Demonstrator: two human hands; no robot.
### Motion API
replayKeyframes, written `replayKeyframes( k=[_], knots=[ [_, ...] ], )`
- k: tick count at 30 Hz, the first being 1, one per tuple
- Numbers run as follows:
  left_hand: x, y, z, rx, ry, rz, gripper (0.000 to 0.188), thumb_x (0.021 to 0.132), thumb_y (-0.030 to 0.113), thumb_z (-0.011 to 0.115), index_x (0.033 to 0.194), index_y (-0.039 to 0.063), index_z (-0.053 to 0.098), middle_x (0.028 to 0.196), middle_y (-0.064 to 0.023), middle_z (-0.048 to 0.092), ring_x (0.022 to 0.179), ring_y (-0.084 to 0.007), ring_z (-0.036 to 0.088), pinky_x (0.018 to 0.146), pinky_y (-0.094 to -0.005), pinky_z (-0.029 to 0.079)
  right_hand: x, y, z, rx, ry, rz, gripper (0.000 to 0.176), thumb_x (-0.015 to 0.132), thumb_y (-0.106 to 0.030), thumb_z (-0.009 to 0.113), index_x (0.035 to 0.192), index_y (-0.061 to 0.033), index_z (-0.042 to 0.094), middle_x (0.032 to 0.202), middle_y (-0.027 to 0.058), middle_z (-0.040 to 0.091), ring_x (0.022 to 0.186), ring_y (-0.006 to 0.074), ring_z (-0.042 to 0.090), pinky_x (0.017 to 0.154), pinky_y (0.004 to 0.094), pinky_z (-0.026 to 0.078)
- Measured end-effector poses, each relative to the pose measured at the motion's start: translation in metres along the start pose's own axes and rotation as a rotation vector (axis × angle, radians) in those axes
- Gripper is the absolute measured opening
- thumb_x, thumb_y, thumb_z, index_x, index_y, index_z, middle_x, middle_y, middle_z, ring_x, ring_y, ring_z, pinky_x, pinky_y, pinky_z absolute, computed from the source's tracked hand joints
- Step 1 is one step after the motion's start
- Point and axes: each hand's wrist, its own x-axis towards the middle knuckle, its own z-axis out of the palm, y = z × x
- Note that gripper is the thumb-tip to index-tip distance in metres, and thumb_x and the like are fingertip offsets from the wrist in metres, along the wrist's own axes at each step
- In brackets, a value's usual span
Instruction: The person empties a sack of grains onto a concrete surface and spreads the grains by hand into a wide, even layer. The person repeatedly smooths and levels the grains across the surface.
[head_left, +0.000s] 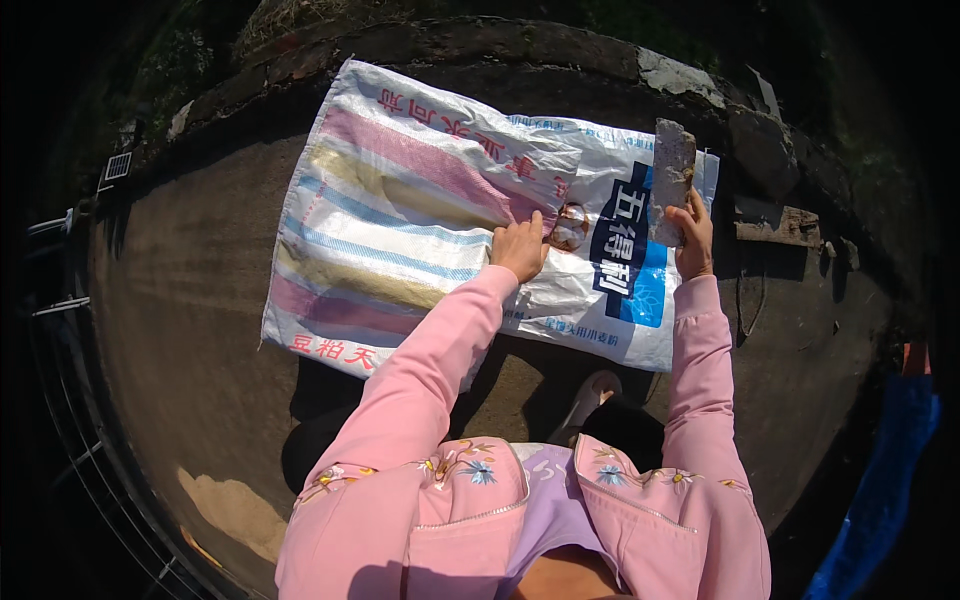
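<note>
Two woven plastic sacks lie flat and overlapping on the ground before me. The striped sack (390, 217) with pink, tan and blue bands is at the left, its right end on the white printed sack (547, 300) with a dark blue panel. My left hand (519, 246) presses near the right end of the striped sack, its fingers partly bent. My right hand (695, 234) grips the lower end of a flat, rough piece of brick or stone (671, 172) with a whitish face, over the right part of the white sack.
A low wall edge of stones (585, 51) curves behind the sacks. A broken block (780, 225) lies on the ground to the right. Metal rails (82, 454) stand at the far left, a pale sandy pile (232, 510) at the lower left, and blue sheeting (877, 487) at the lower right.
</note>
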Motion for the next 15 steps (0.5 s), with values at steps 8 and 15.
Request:
replayKeyframes(
  k=[8,15],
  knots=[
    [-0.071,0.002,-0.011,0.522,0.06,0.178,0.046,0.089,0.023,0.052,0.127,-0.002,0.055,0.129,-0.0181,0.053,0.128,-0.033,0.045,0.106,-0.0735,0.014,-0.022,0.067,0.178,-0.836,0.011,-0.391,0.097,0.059,-0.032,0.078,0.142,-0.0011,0.039,0.132,0.0255,0.043,0.123,0.0412,0.043,0.104,0.0437,0.04],
    [-0.129,-0.06,-0.053,0.42,0.015,0.138,0.056,0.084,0.035,0.067,0.128,0.005,0.055,0.127,-0.0153,0.054,0.122,-0.0317,0.049,0.103,-0.0718,0.022,-0.044,0.146,0.229,-1.2,0.01,-0.194,0.106,0.055,-0.034,0.081,0.145,-0.0057,0.032,0.139,0.0302,0.034,0.121,0.0473,0.042,0.102,0.0485,0.041]
  ],
)
